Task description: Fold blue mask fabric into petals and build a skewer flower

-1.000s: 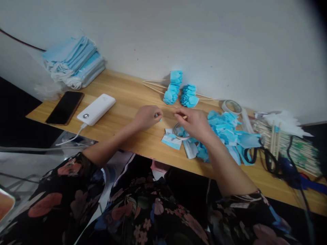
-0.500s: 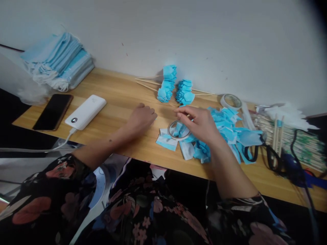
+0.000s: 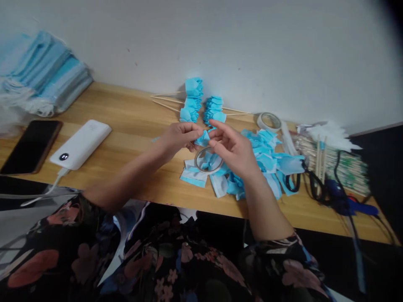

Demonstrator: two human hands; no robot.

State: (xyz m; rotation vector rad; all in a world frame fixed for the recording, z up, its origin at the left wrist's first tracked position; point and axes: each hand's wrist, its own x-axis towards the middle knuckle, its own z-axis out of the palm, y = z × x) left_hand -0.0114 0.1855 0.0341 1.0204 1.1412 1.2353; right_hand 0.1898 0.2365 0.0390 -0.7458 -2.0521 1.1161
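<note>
Between the thumb and fingers of my left hand (image 3: 178,140) is a small blue piece of mask fabric (image 3: 203,138), partly hidden by the fingertips. My right hand (image 3: 234,149) is right beside this piece, its index finger and thumb apart; whether a fingertip touches the fabric is hard to see. Below the hands, a roll of tape (image 3: 199,166) lies on a loose pile of cut blue and white fabric pieces (image 3: 220,184). Behind the hands lie blue fabric flowers on sticks in two groups, a left group (image 3: 192,100) and a right group (image 3: 214,111), against the wall.
A stack of blue masks (image 3: 53,71), a black phone (image 3: 30,147) and a white power bank (image 3: 81,144) lie at the left. On the right are another tape roll (image 3: 269,121), black-handled scissors (image 3: 315,184), wooden sticks (image 3: 349,170) and a blue glue gun (image 3: 362,207).
My left hand has moved right and up to meet my right hand, and a small blue piece now shows in its fingers. The view has shifted to the right.
</note>
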